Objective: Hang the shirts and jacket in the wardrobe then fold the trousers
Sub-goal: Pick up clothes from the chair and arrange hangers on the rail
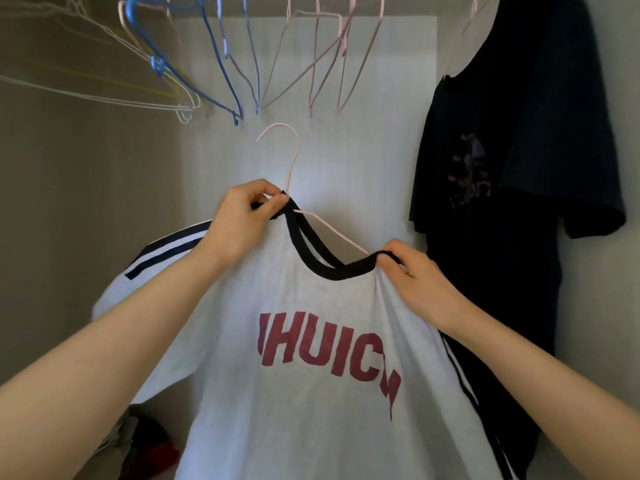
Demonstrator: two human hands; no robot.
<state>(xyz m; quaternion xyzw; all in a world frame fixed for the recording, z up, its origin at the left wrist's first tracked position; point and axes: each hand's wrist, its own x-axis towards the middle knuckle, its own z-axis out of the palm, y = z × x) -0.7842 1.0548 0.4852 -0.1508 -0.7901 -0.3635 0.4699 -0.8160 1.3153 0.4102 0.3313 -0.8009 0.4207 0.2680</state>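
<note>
A white T-shirt (pixel 301 403) with red letters, a black collar and black shoulder stripes hangs in front of me inside the wardrobe. A pink wire hanger (pixel 292 157) sits partly in its neck opening, hook up, one arm showing through the collar. My left hand (pixel 242 220) pinches the collar's left side together with the hanger's neck. My right hand (pixel 415 278) pinches the collar's right side and the shoulder cloth. A dark T-shirt (pixel 512 168) with a faint print hangs at the right.
Several bare wire hangers (pixel 221 64), blue, pink, white and yellow, hang overhead. The wardrobe's back wall (pixel 381 133) is white, its left side wall (pixel 86 202) brownish. A heap of clothes (pixel 145 445) lies low at the left.
</note>
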